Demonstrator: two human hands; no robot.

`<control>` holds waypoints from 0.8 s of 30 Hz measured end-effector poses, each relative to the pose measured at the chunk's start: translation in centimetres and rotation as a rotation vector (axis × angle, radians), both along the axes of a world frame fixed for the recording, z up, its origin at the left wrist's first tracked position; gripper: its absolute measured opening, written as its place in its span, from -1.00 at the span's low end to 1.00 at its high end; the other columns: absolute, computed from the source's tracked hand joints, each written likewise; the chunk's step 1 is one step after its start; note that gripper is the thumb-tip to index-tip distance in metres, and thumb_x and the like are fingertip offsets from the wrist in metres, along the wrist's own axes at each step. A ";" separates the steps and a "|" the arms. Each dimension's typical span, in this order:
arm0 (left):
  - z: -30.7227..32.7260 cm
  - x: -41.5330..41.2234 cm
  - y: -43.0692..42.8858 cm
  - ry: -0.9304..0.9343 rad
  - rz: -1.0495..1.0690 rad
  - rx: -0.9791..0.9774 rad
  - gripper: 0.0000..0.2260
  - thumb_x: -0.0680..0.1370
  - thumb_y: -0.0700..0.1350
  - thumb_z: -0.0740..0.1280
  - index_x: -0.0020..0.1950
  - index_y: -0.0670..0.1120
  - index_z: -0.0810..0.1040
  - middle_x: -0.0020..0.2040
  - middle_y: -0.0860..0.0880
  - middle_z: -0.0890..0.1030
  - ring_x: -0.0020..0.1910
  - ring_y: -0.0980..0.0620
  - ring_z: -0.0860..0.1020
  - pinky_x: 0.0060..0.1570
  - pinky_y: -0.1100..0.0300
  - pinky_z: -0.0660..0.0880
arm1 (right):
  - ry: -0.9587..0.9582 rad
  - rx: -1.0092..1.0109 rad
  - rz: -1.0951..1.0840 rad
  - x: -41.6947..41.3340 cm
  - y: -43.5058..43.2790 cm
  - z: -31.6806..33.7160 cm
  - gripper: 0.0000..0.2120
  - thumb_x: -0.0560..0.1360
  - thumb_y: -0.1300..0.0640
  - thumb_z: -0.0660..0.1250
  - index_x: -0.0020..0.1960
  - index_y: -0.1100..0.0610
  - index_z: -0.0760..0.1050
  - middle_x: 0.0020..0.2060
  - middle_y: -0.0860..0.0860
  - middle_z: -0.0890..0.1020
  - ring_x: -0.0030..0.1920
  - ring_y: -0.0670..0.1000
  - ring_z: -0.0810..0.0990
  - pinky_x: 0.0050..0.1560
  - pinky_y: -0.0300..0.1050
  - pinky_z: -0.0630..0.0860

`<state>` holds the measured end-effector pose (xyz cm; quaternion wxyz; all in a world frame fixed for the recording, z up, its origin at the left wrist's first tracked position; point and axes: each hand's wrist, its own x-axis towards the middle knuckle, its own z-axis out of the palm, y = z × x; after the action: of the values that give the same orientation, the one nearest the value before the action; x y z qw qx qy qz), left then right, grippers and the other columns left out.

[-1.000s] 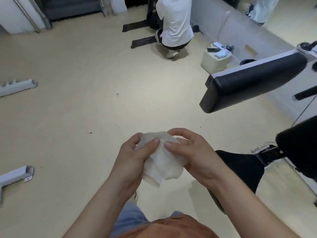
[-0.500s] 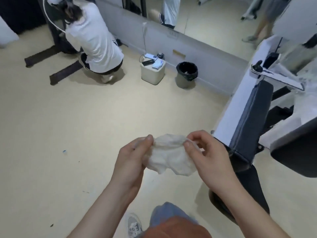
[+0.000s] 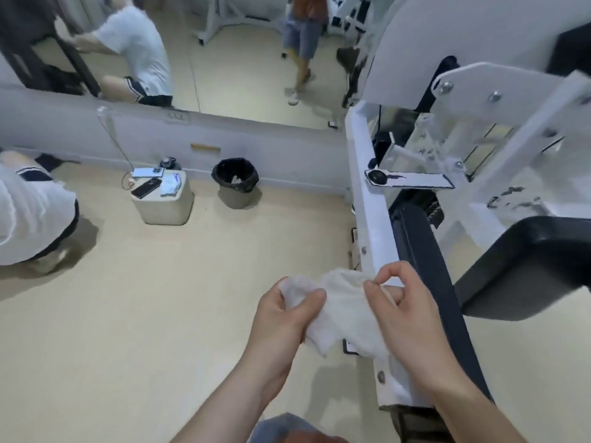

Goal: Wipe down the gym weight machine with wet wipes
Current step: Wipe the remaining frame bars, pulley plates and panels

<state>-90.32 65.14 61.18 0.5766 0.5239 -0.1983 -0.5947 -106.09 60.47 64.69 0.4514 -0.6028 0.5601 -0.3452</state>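
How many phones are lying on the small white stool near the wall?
2. A black phone lies at the front left of the stool. A white phone, face down, lies behind it, beside a soft white pack. None seems hidden.

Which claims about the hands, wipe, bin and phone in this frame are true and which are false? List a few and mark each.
1. The left hand and right hand both grip the wipe. True.
2. The wipe lies flat on the black pad. False: it is held crumpled between the hands, away from that pad.
3. The bin stands on the floor. True.
4. The phone lies on the floor. False: it lies on top of the white box.
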 end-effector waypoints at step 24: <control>5.0 28.7 -39.1 -0.049 -0.545 -0.162 -0.84 0.56 -0.19 0.35 0.08 -0.21 0.64 0.00 -0.17 0.70 -0.09 -0.04 0.65 -0.13 0.20 0.52 | 0.005 -0.037 -0.453 29.5 -29.8 4.7 -0.89 0.41 0.01 0.40 -0.17 0.04 0.65 -0.36 -0.03 0.63 -0.32 0.00 0.55 -0.23 -0.08 0.48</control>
<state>-61.64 26.02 66.16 0.4305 0.4177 -0.3925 -0.6972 -76.57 30.63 69.38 0.3498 -0.4705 0.6761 -0.4463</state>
